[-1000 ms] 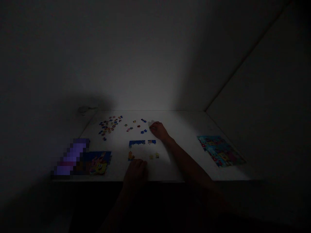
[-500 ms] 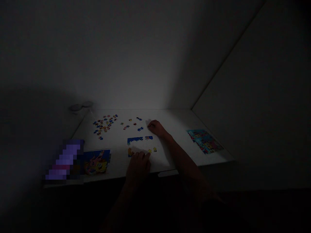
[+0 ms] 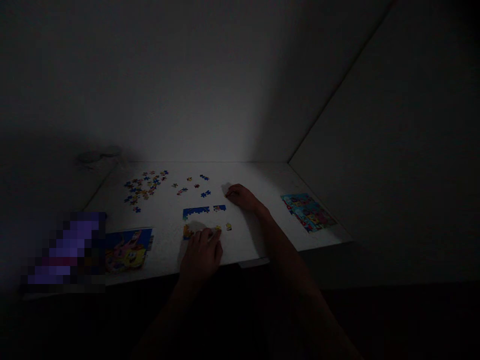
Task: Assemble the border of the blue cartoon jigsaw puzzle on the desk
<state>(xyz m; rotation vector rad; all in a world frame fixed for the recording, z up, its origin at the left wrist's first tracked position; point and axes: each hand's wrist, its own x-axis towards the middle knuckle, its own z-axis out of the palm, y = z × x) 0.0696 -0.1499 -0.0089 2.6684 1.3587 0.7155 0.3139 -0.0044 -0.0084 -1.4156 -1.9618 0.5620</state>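
Left hand seems on the jigsaw puzzle, right hand beside it.

a partly joined jigsaw border, seemingly blue

Left hand close in, fingers curled down, tips hidden. Right hand farther out, lying flat and open, fingers pointing left. Right arm stretched long, slanting up from bottom right.

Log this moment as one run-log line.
left hand: on jigsaw pieces of partly built border | right hand: resting on white table | loose pieces: scattered beyond
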